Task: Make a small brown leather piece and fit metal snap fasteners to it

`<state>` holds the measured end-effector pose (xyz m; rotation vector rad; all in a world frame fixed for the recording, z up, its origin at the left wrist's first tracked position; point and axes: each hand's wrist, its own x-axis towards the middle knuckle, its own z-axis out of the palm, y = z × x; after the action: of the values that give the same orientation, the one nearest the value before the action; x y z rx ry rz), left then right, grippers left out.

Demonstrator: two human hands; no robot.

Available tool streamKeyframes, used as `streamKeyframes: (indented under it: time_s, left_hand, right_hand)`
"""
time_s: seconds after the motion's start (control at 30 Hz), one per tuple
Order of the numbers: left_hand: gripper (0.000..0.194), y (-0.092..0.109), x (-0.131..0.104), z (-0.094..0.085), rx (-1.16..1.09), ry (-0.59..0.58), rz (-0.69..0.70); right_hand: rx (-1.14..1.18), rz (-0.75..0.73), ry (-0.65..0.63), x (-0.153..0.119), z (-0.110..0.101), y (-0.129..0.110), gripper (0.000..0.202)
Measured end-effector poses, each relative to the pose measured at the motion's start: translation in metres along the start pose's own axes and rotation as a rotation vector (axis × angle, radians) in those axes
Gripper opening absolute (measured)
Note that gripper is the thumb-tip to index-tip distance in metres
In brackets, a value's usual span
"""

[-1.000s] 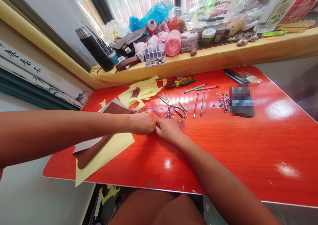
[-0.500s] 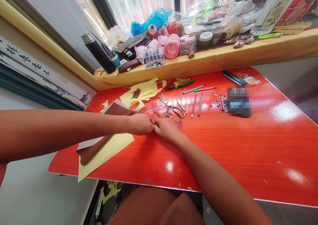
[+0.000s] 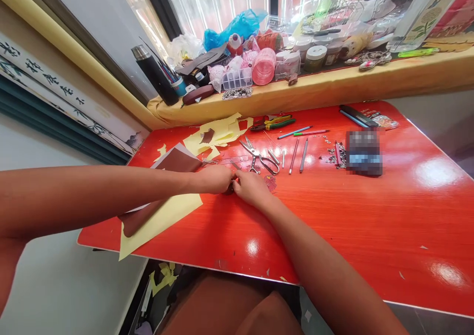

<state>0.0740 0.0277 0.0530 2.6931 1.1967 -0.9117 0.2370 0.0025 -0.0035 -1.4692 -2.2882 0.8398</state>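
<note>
My left hand (image 3: pixel 218 179) and my right hand (image 3: pixel 249 186) meet above the middle of the red table (image 3: pixel 333 226). Both are closed, fingertips pressed together around a small dark brown piece (image 3: pixel 229 189), mostly hidden by the fingers. Under my left forearm lie a brown sheet (image 3: pixel 177 161) and a yellow sheet (image 3: pixel 163 226). Just beyond my hands are open-bladed scissors (image 3: pixel 259 156) and a clear ruler (image 3: pixel 233 161). A dark red patterned piece (image 3: pixel 270 182) lies beside my right hand.
Yellow scraps (image 3: pixel 218 133), pliers (image 3: pixel 274 123), pencils (image 3: pixel 303 155) and small metal rings (image 3: pixel 329 158) lie toward the back. A blurred dark packet (image 3: pixel 365 152) is at the right. The crowded windowsill holds a black flask (image 3: pixel 155 76) and a pink jar (image 3: pixel 263 67).
The view has shifted slightly, moving the table items a little to the right. My hands have turned a little, and more of the dark piece shows below the fingers.
</note>
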Motion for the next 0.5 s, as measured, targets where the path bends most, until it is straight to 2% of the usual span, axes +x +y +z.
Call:
streamKeyframes:
  time_s: [0.13,0.3,0.4,0.5]
  left_hand:
    - [0.018,-0.003,-0.004,-0.004,-0.007,0.036,0.099]
    - [0.021,-0.025,-0.014,-0.011,-0.016,0.002,0.266]
    - [0.020,-0.037,-0.016,-0.007,-0.039,0.000,0.296]
    - [0.016,-0.043,-0.010,0.004,-0.080,0.009,0.269]
  right_hand:
    - [-0.011,0.002,-0.004,-0.002,-0.001,0.000,0.030]
    - [-0.010,-0.010,-0.029,-0.002,-0.002,-0.001,0.028]
    - [-0.013,-0.021,-0.039,-0.002,-0.003,-0.003,0.028]
    - [-0.018,-0.017,-0.048,-0.002,-0.004,-0.004,0.030]
